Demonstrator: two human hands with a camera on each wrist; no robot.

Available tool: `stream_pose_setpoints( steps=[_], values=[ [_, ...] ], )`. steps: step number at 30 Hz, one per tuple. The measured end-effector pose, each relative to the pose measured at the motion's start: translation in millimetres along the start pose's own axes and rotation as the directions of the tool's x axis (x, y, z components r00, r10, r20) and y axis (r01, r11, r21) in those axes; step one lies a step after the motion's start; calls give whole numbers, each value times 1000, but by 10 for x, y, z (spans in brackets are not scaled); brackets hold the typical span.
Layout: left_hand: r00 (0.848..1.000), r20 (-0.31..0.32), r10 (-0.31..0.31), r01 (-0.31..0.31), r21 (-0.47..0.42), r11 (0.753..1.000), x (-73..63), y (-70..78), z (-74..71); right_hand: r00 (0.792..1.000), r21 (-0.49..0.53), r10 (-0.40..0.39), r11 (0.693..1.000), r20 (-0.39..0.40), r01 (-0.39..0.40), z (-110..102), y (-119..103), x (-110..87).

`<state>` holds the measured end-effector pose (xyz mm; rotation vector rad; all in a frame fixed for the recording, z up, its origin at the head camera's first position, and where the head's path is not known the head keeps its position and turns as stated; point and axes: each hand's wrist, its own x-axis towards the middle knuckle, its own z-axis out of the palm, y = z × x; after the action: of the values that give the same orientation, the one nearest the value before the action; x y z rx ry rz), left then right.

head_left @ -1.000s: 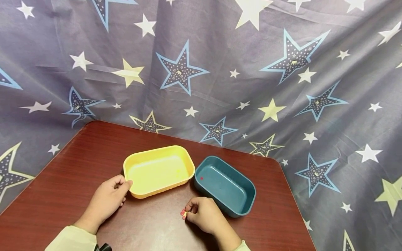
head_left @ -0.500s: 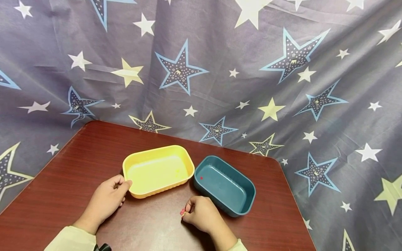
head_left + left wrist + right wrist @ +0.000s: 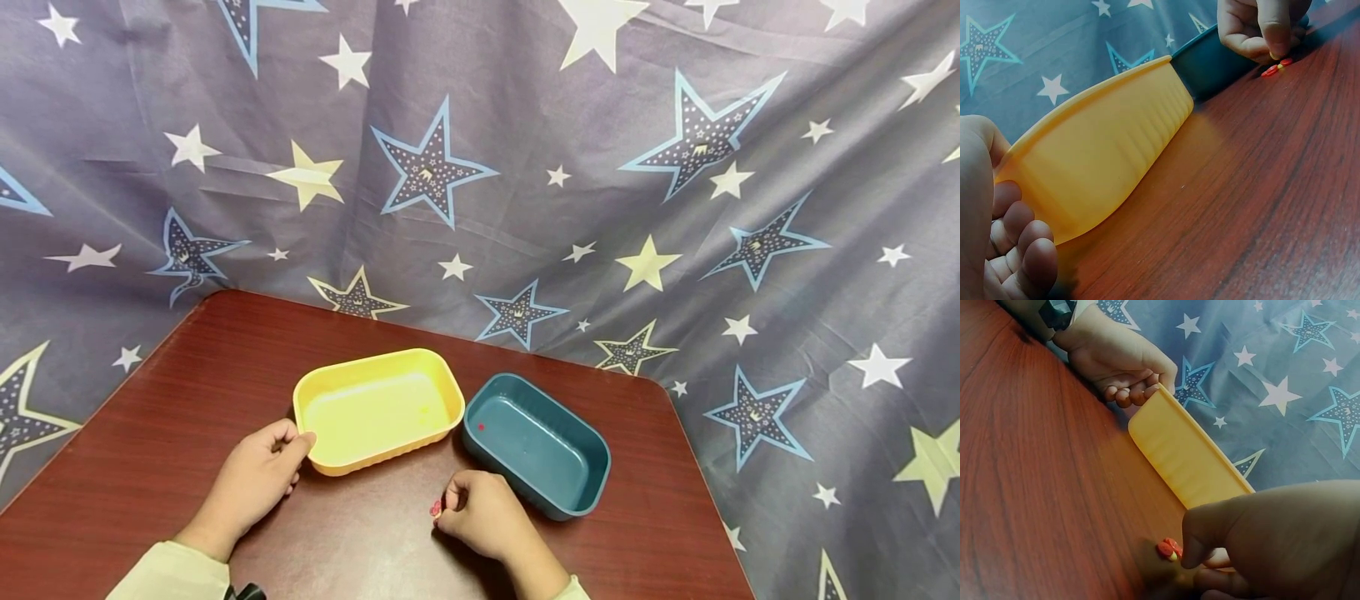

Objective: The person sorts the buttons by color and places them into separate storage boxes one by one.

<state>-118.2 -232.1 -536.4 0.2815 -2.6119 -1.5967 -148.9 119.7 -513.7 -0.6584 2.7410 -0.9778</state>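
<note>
Toward the middle of the bench (image 3: 360,533), well in from its far edge, the right hand (image 3: 483,510) is pinching the red-and-yellow piece (image 3: 436,509) at its fingertips; less of the piece is showing than a second ago. The piece is sitting between the hands, well apart from the left hand (image 3: 258,475). That hand is still gripping the rim of the yellow bin (image 3: 375,421), at the end facing the bench's left edge. The teal bin (image 3: 536,450) is staying put near the far right corner.
</note>
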Motion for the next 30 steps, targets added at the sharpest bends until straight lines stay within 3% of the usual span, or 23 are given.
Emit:
stream_pose_setpoints(
  steps=[8, 23, 30],
  values=[
    [1000, 3, -1, 1, -3, 1000, -2, -5, 3, 999, 46, 26, 999, -23, -25, -44, 41, -11],
    [1000, 5, 1, -1, -6, 1000, 5, -16, 8, 997, 236, 9, 971, 78, -27, -88, -25, -28],
    [1000, 4, -2, 2, -5, 1000, 6, -11, 3, 998, 217, 7, 976, 70, -22, -197, -74, 12]
  ],
)
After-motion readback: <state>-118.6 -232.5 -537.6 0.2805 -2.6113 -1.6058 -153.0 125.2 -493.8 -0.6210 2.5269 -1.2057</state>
